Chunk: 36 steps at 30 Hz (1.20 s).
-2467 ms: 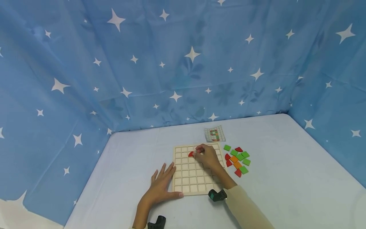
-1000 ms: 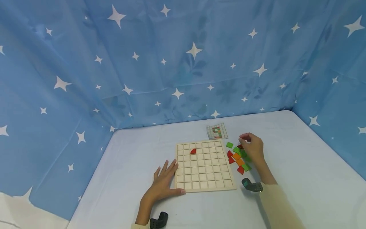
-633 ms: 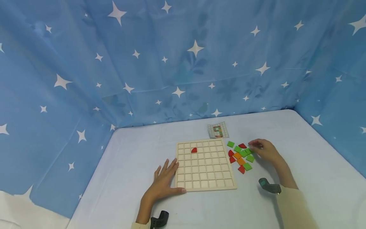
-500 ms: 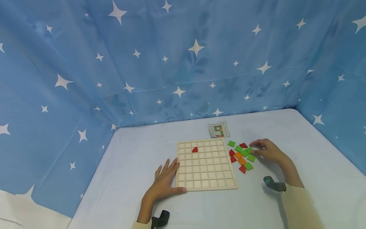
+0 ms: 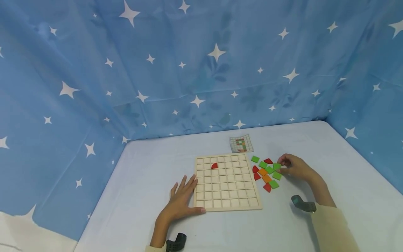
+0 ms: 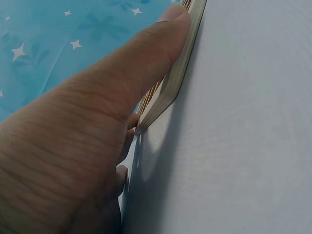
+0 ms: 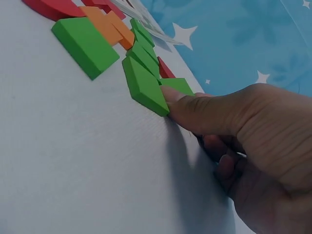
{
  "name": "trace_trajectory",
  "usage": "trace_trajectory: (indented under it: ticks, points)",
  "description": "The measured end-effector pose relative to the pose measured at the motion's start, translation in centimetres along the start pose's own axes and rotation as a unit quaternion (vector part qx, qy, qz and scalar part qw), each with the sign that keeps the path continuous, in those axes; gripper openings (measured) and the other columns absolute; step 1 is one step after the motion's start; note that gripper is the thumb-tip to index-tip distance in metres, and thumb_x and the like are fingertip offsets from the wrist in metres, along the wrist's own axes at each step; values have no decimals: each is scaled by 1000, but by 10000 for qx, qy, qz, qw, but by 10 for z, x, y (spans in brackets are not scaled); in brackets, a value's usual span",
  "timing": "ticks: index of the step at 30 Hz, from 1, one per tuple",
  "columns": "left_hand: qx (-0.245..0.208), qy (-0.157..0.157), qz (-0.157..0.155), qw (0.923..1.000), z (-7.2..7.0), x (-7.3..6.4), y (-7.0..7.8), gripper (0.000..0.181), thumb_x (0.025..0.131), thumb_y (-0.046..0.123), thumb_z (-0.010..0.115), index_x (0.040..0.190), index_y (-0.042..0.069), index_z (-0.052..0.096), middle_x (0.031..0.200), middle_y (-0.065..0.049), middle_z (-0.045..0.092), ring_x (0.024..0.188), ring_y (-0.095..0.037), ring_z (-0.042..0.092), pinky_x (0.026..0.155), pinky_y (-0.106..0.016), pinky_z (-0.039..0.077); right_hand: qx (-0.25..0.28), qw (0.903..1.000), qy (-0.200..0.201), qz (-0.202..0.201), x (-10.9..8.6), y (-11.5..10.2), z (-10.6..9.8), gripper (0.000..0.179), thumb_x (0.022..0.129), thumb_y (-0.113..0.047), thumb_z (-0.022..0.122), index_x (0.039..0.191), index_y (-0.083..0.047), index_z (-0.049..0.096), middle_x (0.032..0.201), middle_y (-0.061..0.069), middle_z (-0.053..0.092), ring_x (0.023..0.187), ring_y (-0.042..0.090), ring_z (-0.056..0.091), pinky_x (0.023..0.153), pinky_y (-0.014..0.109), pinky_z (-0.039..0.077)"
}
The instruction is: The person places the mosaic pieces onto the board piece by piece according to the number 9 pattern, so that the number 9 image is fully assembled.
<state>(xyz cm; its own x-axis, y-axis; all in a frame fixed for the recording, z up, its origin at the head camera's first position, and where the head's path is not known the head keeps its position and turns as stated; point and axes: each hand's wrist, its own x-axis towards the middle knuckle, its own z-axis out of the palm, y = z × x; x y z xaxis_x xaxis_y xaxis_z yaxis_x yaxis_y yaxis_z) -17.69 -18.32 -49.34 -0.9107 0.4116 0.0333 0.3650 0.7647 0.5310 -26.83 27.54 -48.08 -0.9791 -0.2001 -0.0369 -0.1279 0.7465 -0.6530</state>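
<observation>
A pale wooden grid board [image 5: 226,205] lies flat on the table, with one red quarter-circle tile [image 5: 214,165] in a cell near its upper left. My left hand [image 5: 181,203] is spread at the board's lower left corner, fingers along the left edge; the left wrist view shows the thumb [image 6: 146,53] across the rim. To the right of the board, my right hand [image 5: 294,167] pinches a green square tile [image 5: 276,166] at the right side of the loose pile. In the right wrist view, the thumb overlaps that green tile [image 7: 178,86], and another green tile [image 7: 145,87] lies beside it.
Loose green, orange [image 5: 262,172] and red tiles [image 5: 267,187] lie close together right of the board. Behind the board sits a small printed pattern card [image 5: 233,144] with a coloured figure on a grid. A blue star-patterned curtain [image 5: 163,80] surrounds the white table.
My right hand has gone from the red tile on the board to the pile's right side. The green tile at its fingertips has shifted slightly right. The left hand stays at the board.
</observation>
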Motion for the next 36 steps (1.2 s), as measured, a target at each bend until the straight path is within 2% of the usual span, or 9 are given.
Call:
trace_trajectory:
  ticks: [3,6,11,15,18,21,23,30,36]
  points:
    - [25,-4,-49,10000,1,0,0,108,72,65,73,156,15,27,165,1,16,153,-35,5,116,-64,1,158,9998,104,33,-2,2,0,28,84,-13,75,104,-3,59,91,7,57,90,22,51,74,18,45]
    - [9,0,-46,10000,0,-1,0,108,72,66,72,156,15,27,165,1,16,153,-34,5,117,-63,1,257,9993,257,25,-4,5,0,24,88,-13,72,105,-3,59,92,7,58,90,21,51,72,12,43]
    - [52,7,-25,10000,-1,0,0,108,72,65,72,156,15,27,165,1,16,153,-34,5,117,-62,2,303,9985,441,69,-6,7,2,29,93,-22,68,113,-1,64,96,8,64,91,21,53,72,15,46]
    - [77,-7,-39,10000,-1,0,1,107,72,65,73,156,14,27,165,0,17,153,-34,6,117,-62,2,283,9972,689,63,-8,5,3,29,97,-24,62,113,0,65,102,13,67,93,24,55,78,24,47]
    - [55,-26,-32,10000,-1,0,2,107,73,65,73,156,14,27,165,0,16,153,-34,5,117,-62,2,318,9947,964,-128,-10,5,2,25,100,-21,57,111,1,63,105,18,67,93,21,58,81,20,46]
    - [30,-40,-41,10000,-1,0,1,107,73,64,73,156,14,27,165,0,16,153,-34,5,117,-63,2,363,9914,1219,-300,-11,6,2,24,100,-19,56,112,2,63,104,19,69,87,9,60,74,7,43]
    - [36,-41,-39,10000,-1,-1,0,107,73,64,73,156,14,27,165,0,16,153,-34,5,117,-63,2,440,9895,1347,-291,-11,7,4,25,100,-18,56,114,1,63,102,19,70,80,1,59,72,5,41]
    - [-17,-47,-32,10000,0,0,-1,107,73,65,72,156,15,26,165,1,15,153,-33,4,117,-63,1,793,9812,1748,-196,-10,1,6,23,100,-14,57,118,-2,63,98,21,71,72,4,61,65,10,45]
    - [-12,-50,-53,10000,1,0,-1,107,73,64,73,156,15,27,165,1,15,153,-33,4,116,-63,1,1082,9796,1692,-33,-10,-7,8,32,97,-18,62,124,-3,64,116,23,65,82,-6,54,70,5,46]
